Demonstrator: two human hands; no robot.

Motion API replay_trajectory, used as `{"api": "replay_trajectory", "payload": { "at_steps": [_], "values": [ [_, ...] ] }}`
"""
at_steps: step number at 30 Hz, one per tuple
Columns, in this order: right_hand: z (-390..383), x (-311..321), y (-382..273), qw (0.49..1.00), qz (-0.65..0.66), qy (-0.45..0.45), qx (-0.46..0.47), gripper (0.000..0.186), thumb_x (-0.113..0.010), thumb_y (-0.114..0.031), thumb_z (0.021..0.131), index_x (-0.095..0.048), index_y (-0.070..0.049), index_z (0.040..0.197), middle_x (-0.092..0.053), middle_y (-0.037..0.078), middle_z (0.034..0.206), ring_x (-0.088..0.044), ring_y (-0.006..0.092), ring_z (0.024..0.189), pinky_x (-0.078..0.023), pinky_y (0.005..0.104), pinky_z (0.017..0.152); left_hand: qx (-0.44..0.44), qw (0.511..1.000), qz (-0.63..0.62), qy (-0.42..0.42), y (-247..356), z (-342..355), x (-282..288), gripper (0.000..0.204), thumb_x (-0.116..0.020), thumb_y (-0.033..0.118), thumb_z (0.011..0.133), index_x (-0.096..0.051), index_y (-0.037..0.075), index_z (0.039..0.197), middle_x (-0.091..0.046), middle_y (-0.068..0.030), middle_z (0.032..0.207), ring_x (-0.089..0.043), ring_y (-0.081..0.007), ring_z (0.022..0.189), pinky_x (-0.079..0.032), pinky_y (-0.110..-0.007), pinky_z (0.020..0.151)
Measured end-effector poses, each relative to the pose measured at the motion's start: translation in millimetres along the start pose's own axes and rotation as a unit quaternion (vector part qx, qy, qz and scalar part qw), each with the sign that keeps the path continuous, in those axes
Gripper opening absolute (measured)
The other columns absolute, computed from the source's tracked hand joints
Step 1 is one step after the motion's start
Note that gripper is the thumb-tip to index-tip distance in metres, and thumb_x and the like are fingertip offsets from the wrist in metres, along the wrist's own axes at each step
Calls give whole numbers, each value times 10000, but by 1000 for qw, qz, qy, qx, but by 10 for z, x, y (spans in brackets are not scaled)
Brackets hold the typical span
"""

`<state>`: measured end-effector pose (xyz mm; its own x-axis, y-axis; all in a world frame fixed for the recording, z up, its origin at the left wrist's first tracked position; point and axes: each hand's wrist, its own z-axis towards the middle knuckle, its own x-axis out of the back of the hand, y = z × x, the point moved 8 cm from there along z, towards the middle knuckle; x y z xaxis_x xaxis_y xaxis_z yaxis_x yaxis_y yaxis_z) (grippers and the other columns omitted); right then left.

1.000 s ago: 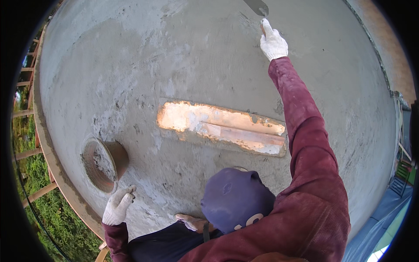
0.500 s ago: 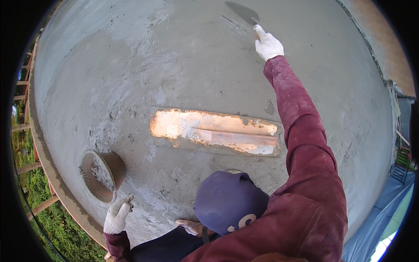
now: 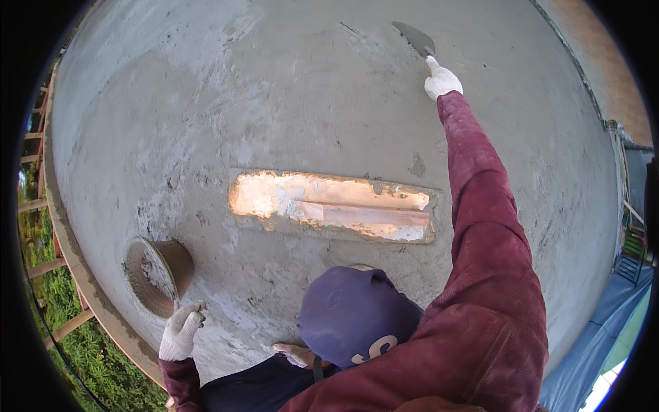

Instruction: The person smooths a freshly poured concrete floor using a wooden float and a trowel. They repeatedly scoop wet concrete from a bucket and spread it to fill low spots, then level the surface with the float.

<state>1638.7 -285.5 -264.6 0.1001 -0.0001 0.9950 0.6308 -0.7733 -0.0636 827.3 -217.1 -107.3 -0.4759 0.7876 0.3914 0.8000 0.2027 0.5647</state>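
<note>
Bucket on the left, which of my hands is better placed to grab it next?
Left, most likely: your left hand is close beside the bucket, though contact is unclear. Your right hand is far across the gray surface, holding a trowel.

Beyond the left edge of the slab (image 3: pixel 302 117), green foliage (image 3: pixel 113 371) between spaced wooden beams (image 3: pixel 47 267). Past the upper right edge, a tan surface (image 3: pixel 607 55); past the lower right, rumpled blue sheeting (image 3: pixel 597 336) near a small green slatted object (image 3: pixel 635 246).

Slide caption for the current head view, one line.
Gloved right hand holds a pointing trowel, left hand beside a bucket, wooden float lying on grey cement.
</note>
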Motion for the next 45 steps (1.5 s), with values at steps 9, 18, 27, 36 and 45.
{"api": "replay_trajectory", "payload": {
  "at_steps": [9,18,27,36,45],
  "values": [
    [-410,183,-851,996,11,5,92,597,-546,-166,968,-402,-280,1536,-666,235,1237,-674,423,1135,-541,535,950,-4,999,52,-11,207,-10,-68,489,-586,334,1036,-659,-77,1291,-697,-115,1001,-631,-169,905,-512,-313,861],
    [-498,63,-1079,993,-15,-11,120,559,-553,-188,977,-413,-287,1509,-666,228,1168,-691,436,1059,-548,553,919,-27,999,36,15,162,-117,-45,482,-601,328,1029,-666,-75,1287,-709,-126,994,-649,-181,902,-520,-320,850],
    [-375,94,-1019,996,27,-41,73,524,-513,-313,1004,-427,-207,1510,-684,269,1177,-676,432,1117,-531,516,973,-61,995,-18,-73,389,101,-409,541,-632,353,1030,-611,-70,1368,-688,-137,1164,-662,-194,1034,-513,-317,962],
    [-3296,339,-3023,815,488,-232,211,783,-564,-333,997,-208,-17,1619,-375,305,1593,-429,421,1460,-398,442,1182,-91,793,-600,-51,1511,1465,-1673,457,-576,423,1062,-587,81,1365,-623,-72,1266,-599,-215,1182,-506,-372,1019],
    [-3497,704,-2397,869,235,-145,410,785,-681,-412,902,-398,-70,1550,-539,299,1378,-551,410,1246,-403,547,1095,-87,862,-491,92,1122,705,-313,243,-580,298,1066,-578,77,1166,-623,-40,981,-670,-161,810,-623,-343,696]
  ]
}}
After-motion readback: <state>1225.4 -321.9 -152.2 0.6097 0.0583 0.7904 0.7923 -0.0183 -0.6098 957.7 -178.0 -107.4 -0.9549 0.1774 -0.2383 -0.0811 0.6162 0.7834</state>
